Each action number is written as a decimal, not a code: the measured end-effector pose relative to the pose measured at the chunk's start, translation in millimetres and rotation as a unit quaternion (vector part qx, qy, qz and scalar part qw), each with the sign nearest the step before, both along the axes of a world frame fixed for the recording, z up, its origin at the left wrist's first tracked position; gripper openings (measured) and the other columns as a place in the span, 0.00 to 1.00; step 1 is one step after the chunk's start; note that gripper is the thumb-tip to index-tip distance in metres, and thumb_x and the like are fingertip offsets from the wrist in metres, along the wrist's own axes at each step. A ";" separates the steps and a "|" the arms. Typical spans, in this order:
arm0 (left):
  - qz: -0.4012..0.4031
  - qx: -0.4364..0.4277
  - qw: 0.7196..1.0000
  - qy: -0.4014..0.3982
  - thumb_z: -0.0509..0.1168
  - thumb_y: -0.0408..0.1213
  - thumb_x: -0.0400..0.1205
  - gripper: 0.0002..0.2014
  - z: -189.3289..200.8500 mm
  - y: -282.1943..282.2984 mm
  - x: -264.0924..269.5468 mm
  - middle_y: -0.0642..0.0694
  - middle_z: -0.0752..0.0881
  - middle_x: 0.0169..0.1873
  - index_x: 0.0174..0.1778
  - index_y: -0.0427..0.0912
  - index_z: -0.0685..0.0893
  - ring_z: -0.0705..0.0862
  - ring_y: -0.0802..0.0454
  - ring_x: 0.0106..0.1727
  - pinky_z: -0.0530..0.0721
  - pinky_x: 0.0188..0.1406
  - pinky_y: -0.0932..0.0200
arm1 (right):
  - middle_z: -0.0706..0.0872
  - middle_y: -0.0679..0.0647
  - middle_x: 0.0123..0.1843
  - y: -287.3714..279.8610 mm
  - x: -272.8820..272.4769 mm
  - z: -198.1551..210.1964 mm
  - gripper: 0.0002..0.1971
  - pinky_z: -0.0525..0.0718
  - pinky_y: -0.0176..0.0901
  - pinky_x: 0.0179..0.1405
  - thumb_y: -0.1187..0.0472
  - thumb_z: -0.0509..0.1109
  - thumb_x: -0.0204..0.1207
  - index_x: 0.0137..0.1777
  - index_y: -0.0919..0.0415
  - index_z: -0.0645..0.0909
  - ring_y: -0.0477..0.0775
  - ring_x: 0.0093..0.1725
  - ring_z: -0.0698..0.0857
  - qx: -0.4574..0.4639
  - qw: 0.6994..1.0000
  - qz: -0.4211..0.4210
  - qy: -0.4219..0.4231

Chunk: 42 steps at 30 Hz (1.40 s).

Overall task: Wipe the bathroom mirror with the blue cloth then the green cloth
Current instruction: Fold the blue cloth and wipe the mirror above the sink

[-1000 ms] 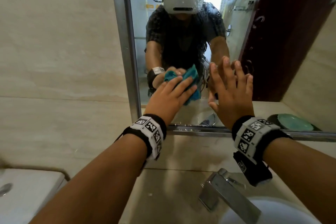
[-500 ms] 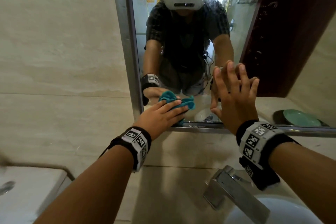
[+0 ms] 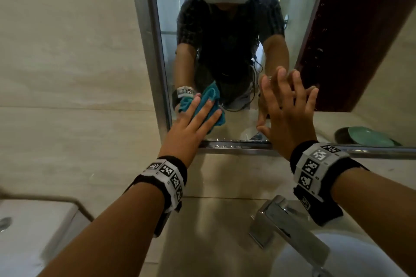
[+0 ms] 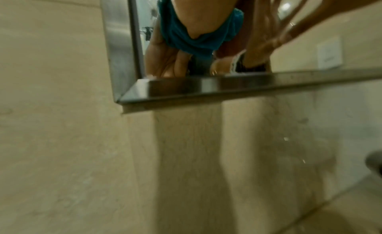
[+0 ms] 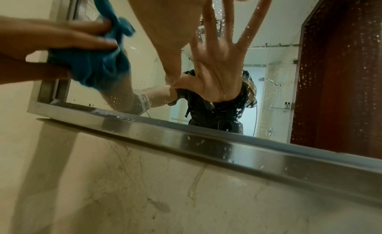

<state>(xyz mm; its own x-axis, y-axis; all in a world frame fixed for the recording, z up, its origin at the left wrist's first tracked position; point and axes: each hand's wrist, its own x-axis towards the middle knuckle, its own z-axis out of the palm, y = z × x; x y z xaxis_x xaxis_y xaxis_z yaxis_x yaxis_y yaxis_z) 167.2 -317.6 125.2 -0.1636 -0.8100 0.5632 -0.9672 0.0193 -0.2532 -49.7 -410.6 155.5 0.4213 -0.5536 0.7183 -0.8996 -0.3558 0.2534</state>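
My left hand presses the blue cloth flat against the mirror near its lower left corner, fingers straight on top of the cloth. The left wrist view shows the cloth bunched under my palm just above the steel frame. My right hand lies flat on the glass to the right, fingers spread and holding nothing. From the right wrist, the cloth sits under my left fingers, and water drops speckle the glass. A green round thing shows reflected at the lower right.
A chrome tap and a white basin sit below my right arm. A white cistern top is at lower left. Beige tiled wall surrounds the mirror, and a dark red door is reflected at right.
My left hand slid the blue cloth down toward the bottom frame, then back up a little beside the left edge. My right hand stayed flat on the glass.
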 end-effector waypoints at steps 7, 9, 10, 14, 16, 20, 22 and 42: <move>-0.033 0.264 0.960 -0.087 0.55 0.24 0.84 0.40 -22.3 -0.9 -22.2 0.51 0.26 0.73 0.74 0.51 0.30 0.24 0.47 0.72 0.46 0.80 0.46 | 0.54 0.62 0.82 -1.3 -2.9 -1.8 0.61 0.62 0.81 0.67 0.43 0.85 0.50 0.82 0.55 0.54 0.67 0.79 0.52 -0.015 1.000 0.010 0.005; -0.039 0.271 0.959 -0.067 0.54 0.25 0.84 0.40 -23.0 -1.2 -27.8 0.51 0.29 0.78 0.79 0.52 0.32 0.24 0.48 0.73 0.47 0.80 0.48 | 0.54 0.62 0.83 -1.1 -4.0 -1.7 0.61 0.61 0.81 0.68 0.43 0.84 0.52 0.82 0.53 0.53 0.67 0.80 0.52 -0.012 1.000 0.011 0.006; -0.042 0.282 0.957 -0.057 0.55 0.25 0.84 0.40 -20.4 -0.9 -33.5 0.50 0.32 0.80 0.81 0.52 0.36 0.26 0.48 0.76 0.48 0.80 0.48 | 0.54 0.61 0.83 -1.0 -4.7 -1.5 0.60 0.61 0.80 0.69 0.44 0.84 0.53 0.82 0.53 0.53 0.66 0.80 0.51 -0.011 1.000 0.014 0.004; -0.090 0.291 0.952 -0.026 0.58 0.23 0.82 0.39 -17.8 -14.1 -66.1 0.50 0.39 0.83 0.83 0.52 0.46 0.39 0.45 0.83 0.53 0.81 0.45 | 0.56 0.61 0.83 -1.1 -8.1 -0.3 0.56 0.61 0.79 0.69 0.44 0.81 0.57 0.83 0.52 0.55 0.64 0.79 0.51 -0.016 1.000 0.021 0.002; -0.133 0.278 0.951 -0.035 0.58 0.24 0.82 0.36 -18.6 -24.8 -84.2 0.46 0.46 0.83 0.83 0.48 0.50 0.41 0.43 0.83 0.54 0.81 0.42 | 0.56 0.60 0.83 -1.1 -10.0 0.5 0.54 0.62 0.78 0.69 0.44 0.80 0.59 0.83 0.52 0.54 0.64 0.79 0.52 -0.021 1.000 0.017 0.011; -0.115 0.253 0.957 -0.079 0.54 0.27 0.84 0.33 -19.9 -28.1 -92.4 0.46 0.46 0.83 0.83 0.47 0.47 0.40 0.43 0.83 0.48 0.80 0.47 | 0.55 0.59 0.81 -2.8 -18.2 4.7 0.54 0.67 0.74 0.66 0.43 0.80 0.58 0.82 0.51 0.56 0.63 0.77 0.55 -0.043 0.998 0.020 0.036; -0.085 0.240 0.964 -0.081 0.55 0.26 0.83 0.36 -19.7 -24.4 -81.7 0.49 0.43 0.83 0.83 0.50 0.46 0.37 0.45 0.82 0.46 0.80 0.48 | 0.57 0.58 0.81 -4.1 -22.7 7.0 0.54 0.70 0.71 0.66 0.42 0.80 0.58 0.82 0.51 0.56 0.62 0.77 0.56 -0.055 0.997 0.018 0.053; -0.090 -0.033 0.993 -0.065 0.69 0.30 0.69 0.32 82.7 -41.7 -85.6 0.44 0.76 0.73 0.72 0.47 0.77 0.72 0.39 0.74 0.80 0.64 0.41 | 0.57 0.61 0.79 -6.8 -61.8 121.4 0.50 0.70 0.67 0.65 0.56 0.81 0.59 0.81 0.53 0.58 0.66 0.71 0.65 -0.020 0.996 0.084 -0.032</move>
